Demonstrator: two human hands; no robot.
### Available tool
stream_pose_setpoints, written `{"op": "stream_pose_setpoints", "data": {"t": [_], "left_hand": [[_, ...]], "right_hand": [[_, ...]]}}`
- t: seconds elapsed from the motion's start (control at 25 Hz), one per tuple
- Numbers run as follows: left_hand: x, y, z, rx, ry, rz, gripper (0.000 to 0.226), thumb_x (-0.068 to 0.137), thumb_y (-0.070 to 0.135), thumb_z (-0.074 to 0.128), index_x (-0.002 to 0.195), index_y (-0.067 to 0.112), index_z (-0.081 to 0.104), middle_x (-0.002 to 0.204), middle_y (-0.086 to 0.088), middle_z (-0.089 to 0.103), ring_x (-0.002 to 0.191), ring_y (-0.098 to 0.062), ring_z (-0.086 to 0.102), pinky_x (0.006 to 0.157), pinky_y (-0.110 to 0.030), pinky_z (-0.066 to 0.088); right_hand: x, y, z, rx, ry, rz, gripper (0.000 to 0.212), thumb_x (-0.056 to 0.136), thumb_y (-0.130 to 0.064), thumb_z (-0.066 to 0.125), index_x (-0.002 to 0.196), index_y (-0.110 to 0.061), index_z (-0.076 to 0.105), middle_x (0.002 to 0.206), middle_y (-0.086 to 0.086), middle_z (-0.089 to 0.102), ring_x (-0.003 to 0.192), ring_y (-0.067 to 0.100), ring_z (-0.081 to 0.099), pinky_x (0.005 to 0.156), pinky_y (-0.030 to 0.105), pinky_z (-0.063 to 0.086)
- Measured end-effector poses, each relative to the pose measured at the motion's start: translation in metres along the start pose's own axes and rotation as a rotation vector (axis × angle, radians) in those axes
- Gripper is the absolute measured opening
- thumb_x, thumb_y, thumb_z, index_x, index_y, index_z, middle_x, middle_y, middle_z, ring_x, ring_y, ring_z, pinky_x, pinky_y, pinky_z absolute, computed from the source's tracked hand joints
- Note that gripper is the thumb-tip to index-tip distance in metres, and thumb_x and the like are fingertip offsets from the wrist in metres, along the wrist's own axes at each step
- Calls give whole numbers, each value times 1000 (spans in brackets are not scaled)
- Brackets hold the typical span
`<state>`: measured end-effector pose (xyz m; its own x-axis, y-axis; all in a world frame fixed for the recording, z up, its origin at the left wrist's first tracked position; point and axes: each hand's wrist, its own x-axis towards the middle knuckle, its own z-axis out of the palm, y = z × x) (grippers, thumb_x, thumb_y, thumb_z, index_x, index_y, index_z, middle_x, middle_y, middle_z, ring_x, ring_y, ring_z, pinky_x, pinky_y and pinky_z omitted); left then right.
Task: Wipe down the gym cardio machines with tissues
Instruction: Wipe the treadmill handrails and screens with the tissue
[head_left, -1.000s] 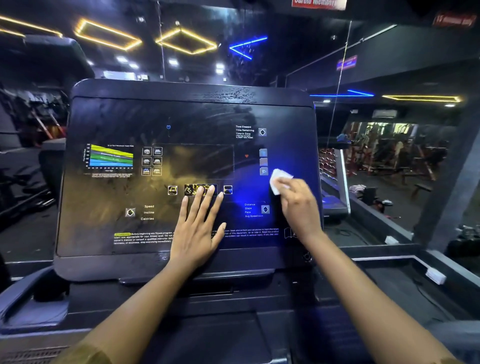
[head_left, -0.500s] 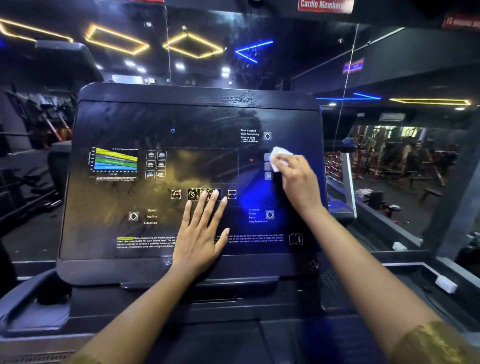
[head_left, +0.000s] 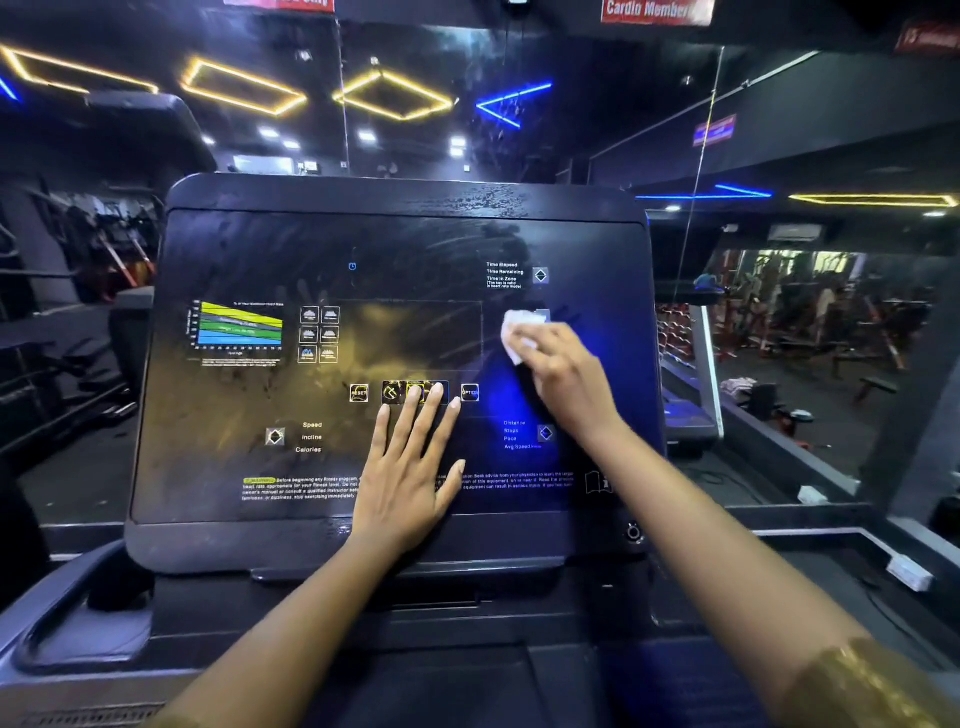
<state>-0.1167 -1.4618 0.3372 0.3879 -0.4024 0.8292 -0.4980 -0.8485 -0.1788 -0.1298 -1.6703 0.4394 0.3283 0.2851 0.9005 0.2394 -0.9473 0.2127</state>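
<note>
A treadmill's dark glossy console panel (head_left: 249, 249) fills the middle of the view, smeared and printed with a coloured chart, button icons and warning text. My right hand (head_left: 563, 376) presses a crumpled white tissue (head_left: 519, 332) against the panel's right side, just below the "Time Elapsed" labels. My left hand (head_left: 413, 467) lies flat on the lower middle of the panel, fingers spread, fingertips on the row of buttons. It holds nothing.
Below the panel are the machine's dark tray and a cup holder (head_left: 83, 618) at the left. A mirror wall (head_left: 810, 332) on the right reflects gym equipment. A ledge with a small white block (head_left: 909, 571) runs along the right.
My right hand has carried the tissue up the panel's right side, then a little leftward. My left hand stays flat in the same place.
</note>
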Motion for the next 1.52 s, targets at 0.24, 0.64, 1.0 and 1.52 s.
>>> {"op": "stream_pose_setpoints", "data": {"t": [0.24,0.64,1.0,1.52], "left_hand": [[4,0,-5,-35,5,0,63,93,44,34,149,16,26,157,-6,24,146,-25,17,116,-48,13],[86,-9,-10,-51,67,-52,63,94,45,33,149,14,31,156,-7,26,145,-23,17,115,-46,13],[146,-22,3,-16,94,-106,62,94,47,30,148,16,31,154,-8,31,143,-24,20,115,-43,9],[143,-20,8,57,147,-87,63,93,48,28,147,15,37,154,-9,31,143,-26,22,114,-48,16]], "right_hand": [[29,17,-14,65,80,171,37,80,-13,37,94,-9,71,99,6,68,87,27,59,47,33,53],[49,14,1,-8,80,15,38,80,-14,39,100,-13,71,99,0,69,84,24,62,42,26,50],[69,11,5,-12,65,-97,37,78,-17,39,92,-13,73,94,0,69,88,16,53,40,21,47],[117,13,20,-3,131,-90,38,74,-11,37,88,-10,73,89,2,70,77,22,65,47,21,48]]}}
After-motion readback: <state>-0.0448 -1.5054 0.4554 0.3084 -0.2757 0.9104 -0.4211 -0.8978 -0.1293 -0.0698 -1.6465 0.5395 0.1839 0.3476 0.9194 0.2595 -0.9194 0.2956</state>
